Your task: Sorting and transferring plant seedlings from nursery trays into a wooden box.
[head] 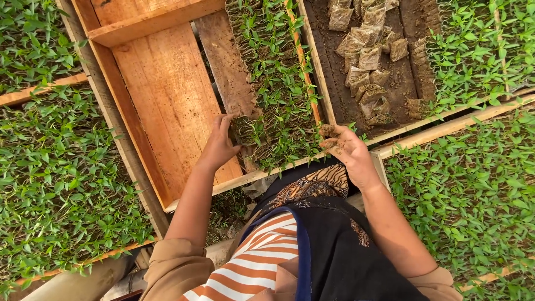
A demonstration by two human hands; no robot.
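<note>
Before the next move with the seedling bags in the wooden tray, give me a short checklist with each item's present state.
1. Left hand grips a seedling bag at the block's edge: ok.
2. Right hand free to assist: ok, soil-smeared, holding nothing clearly visible.
3. Bare boards left in the wooden tray beside the packed seedlings: ok.
4. Held seedling upright: cannot tell, partly hidden by fingers.
5. Spare filled soil bags lie loose in the neighbouring bed: ok.

The left hand (219, 144) hides part of a seedling bag (243, 131); beyond it, the wooden tray (167, 83) runs off the top edge.
</note>
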